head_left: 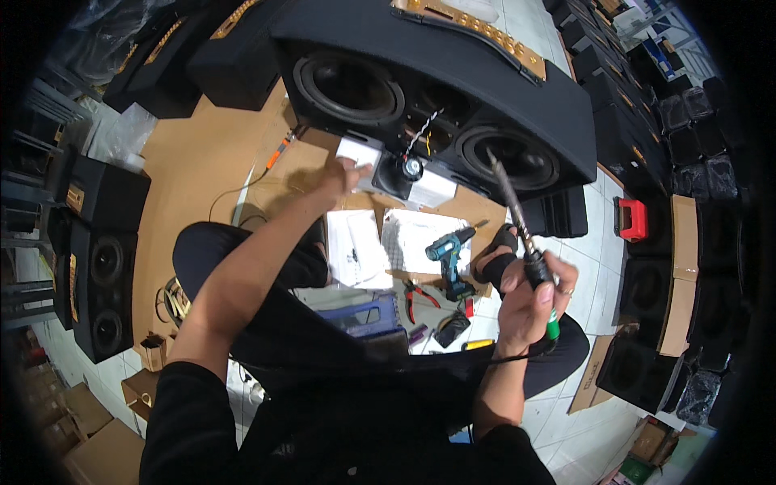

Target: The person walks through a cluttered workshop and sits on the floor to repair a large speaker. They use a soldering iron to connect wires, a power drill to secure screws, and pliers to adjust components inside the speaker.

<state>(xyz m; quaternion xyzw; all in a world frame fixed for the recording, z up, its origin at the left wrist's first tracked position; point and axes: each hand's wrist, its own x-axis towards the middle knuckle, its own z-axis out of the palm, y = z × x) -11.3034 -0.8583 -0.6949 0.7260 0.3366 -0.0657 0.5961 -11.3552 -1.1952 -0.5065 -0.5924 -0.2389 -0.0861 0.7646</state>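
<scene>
My right hand [533, 305] is wrapped round the green and black handle of a soldering iron [512, 198], held up with its metal tip slanting up and left in front of a big speaker cabinet [517, 105]. My left hand [345, 179] is over the left end of a white box [435, 192], fingers curled; what they hold, if anything, is too small to make out. Just right of it a black tweeter [398, 176] rests on the box. A twisted black-and-white wire [423, 133] and a yellow wire [428, 144] run from the tweeter up to the cabinet's middle opening.
An orange-handled soldering iron [280, 152] lies on cardboard [194, 162] at the left. Between my legs are a teal cordless drill [449, 257], red pliers [420, 297], a blue tool case [356, 315] and white packages [356, 246]. Speaker cabinets [105, 259] stand along both sides.
</scene>
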